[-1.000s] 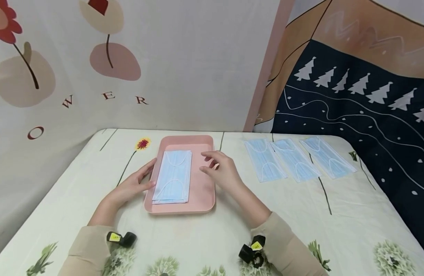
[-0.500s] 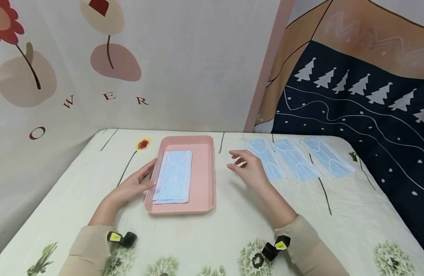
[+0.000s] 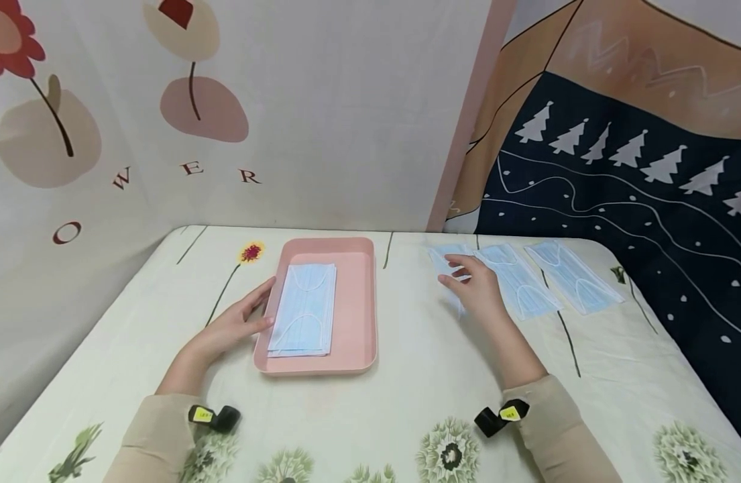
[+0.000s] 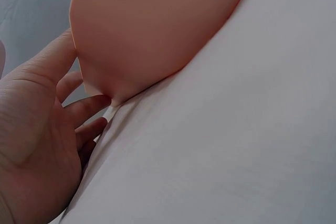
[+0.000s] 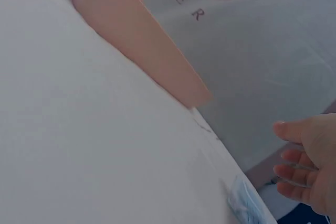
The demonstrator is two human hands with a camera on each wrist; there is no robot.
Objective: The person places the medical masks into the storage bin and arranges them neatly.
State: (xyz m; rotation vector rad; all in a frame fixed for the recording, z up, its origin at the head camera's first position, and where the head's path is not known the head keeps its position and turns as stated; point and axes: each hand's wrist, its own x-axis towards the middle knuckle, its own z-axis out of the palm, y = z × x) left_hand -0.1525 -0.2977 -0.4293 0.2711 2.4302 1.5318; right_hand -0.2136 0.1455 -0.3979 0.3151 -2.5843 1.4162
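At the pink tray [image 3: 355, 322], my left hand [image 3: 228, 329] holds the left side. Its thumb lies at the rim and its fingers touch the outer wall, as the left wrist view also shows. Blue face masks [image 3: 304, 308] lie stacked in the tray's left half. My right hand [image 3: 475, 288] hovers over the nearest of three loose masks [image 3: 442, 258], hiding much of it. Its fingers are loosely bent, thumb apart, with nothing between them. In the right wrist view, that hand [image 5: 310, 161] appears at the right edge, above a bluish mask [image 5: 245, 203].
Two more masks, a middle one [image 3: 518, 282] and a far-right one [image 3: 572, 278], lie side by side at the table's back right. A flower-print cloth [image 3: 358, 422] covers the table. Behind stand a pale printed curtain [image 3: 346, 134] and a dark tree-patterned cloth [image 3: 587, 181].
My right hand has moved right, from over the tray's right edge to the nearest loose mask. The left hand and the tray stay where they were.
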